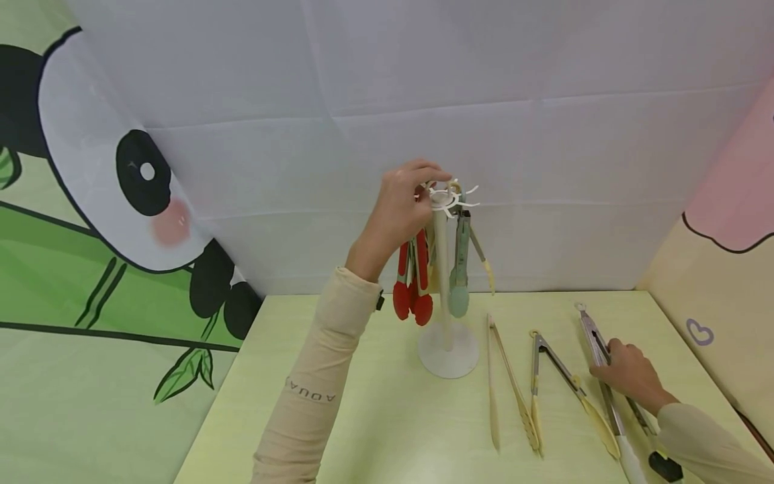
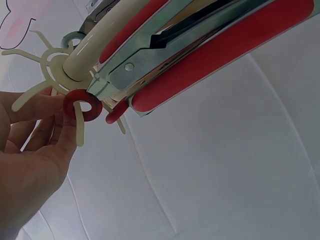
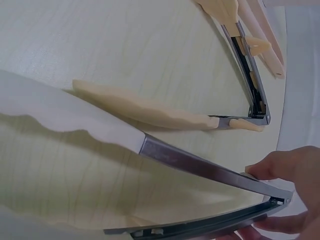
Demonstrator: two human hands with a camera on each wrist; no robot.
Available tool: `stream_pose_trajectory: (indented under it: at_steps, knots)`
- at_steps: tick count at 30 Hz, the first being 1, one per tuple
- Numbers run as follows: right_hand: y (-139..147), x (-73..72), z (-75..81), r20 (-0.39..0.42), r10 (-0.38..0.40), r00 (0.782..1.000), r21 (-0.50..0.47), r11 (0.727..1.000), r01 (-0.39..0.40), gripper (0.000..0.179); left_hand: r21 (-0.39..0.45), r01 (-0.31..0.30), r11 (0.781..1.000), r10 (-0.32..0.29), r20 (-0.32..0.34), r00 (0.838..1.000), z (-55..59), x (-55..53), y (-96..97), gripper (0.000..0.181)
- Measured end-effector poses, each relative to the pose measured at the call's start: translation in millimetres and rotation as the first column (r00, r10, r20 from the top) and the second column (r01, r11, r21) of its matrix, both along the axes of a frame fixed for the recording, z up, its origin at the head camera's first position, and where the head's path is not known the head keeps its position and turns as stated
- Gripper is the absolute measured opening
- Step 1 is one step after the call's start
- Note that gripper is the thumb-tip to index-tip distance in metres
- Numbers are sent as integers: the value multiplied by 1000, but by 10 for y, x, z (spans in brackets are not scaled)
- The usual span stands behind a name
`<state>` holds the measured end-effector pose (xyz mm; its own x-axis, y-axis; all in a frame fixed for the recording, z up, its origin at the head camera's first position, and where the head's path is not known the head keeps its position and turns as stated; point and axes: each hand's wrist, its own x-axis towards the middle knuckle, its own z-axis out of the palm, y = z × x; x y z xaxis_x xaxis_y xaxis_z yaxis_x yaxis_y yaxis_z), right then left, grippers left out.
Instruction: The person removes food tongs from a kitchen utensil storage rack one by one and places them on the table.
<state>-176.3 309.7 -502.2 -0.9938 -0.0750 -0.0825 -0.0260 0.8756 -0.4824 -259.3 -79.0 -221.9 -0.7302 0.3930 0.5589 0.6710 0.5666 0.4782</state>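
A white stand with curved hooks bears several hanging tongs. My left hand is at its top, fingertips pinching the red ring of red-handled tongs, the ring looped over a hook in the left wrist view. Green-tipped tongs hang on the stand's right side. At the table's right, my right hand grips long metal tongs with white scalloped tips. Its thumb and fingers lie on opposite sides of the two spread arms near the hinge, seen in the right wrist view.
Cream-tipped metal tongs lie spread left of the gripped pair. Slim beige tongs lie nearer the stand's round base. The pale table meets a white cloth backdrop behind and a printed panel at right.
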Motion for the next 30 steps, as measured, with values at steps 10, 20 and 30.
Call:
stream_pose_trajectory:
  at_steps: [10, 20, 30]
  knots:
    - [-1, 3, -103, -12, -4, 1000, 5, 1000, 4, 37, 2, 0, 1000, 0, 1, 1000, -2, -2, -5, 42]
    - [5, 44, -191, 13, 18, 1000, 32, 999, -18, 49, 10, 10, 1000, -10, -9, 1000, -16, -16, 21, 42]
    - [27, 43, -194, 27, 2, 1000, 31, 1000, -3, 52, 14, 8, 1000, -8, -2, 1000, -25, -17, 16, 42]
